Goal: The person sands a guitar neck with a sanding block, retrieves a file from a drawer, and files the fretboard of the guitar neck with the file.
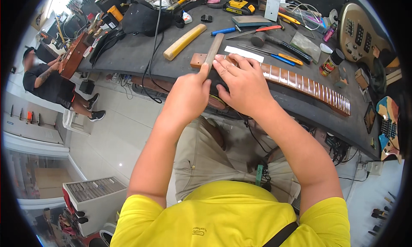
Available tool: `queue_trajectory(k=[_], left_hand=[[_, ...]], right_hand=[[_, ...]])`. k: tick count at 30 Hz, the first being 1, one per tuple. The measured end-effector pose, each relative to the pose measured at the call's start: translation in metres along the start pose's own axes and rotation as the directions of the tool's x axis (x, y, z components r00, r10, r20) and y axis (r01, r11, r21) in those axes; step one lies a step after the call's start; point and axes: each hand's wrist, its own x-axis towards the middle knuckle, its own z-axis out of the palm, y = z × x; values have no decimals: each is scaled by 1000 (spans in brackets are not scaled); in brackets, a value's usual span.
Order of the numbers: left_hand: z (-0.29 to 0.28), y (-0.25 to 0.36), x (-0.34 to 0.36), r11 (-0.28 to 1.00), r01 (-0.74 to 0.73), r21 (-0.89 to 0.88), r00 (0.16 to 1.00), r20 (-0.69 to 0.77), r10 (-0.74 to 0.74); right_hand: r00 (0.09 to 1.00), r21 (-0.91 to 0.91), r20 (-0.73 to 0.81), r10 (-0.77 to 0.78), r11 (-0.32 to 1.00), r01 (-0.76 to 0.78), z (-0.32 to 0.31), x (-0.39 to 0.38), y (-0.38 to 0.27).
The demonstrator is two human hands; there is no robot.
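Note:
A guitar neck (307, 84) with a brown fretted fingerboard lies along the bench's front edge, its end pointing left. Across that end rests a flat grey-brown bar, like a flat file (214, 46). My left hand (187, 96) is closed around the bar's near end, thumb stretched along the top. My right hand (245, 84) lies over the neck just beside it, fingers reaching across and thumb at the near side; its index fingertip is close to the bar. Part of the neck is hidden under this hand. Behind my right fingers lies a white strip (244, 54).
A yellow-edged wooden block (184, 42), a hammer (281, 44), screwdriver-like tools (283, 59) and a spray can (331, 61) are on the dark bench (128, 58). Guitar bodies (362, 32) stand right. A black cable (151, 62) hangs over the front edge. Another person (47, 84) works at far left.

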Motion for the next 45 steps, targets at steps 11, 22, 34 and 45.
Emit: queue_trajectory(k=[11,22,34,45], left_hand=[[-24,32,38,964,267,-9,946,195,-261],[-24,29,31,982,189,-31,969,170,-181],[-13,6,-15,1000,-26,17,998,66,25],[-17,4,-30,999,-28,23,998,51,27]], right_hand=[[1000,6,1,9,1000,-9,0,-2,1],[1000,0,2,16,1000,-16,0,-2,1],[998,-13,51,37,999,-36,-4,-4,2],[999,-22,15,34,999,-34,0,-5,3]])
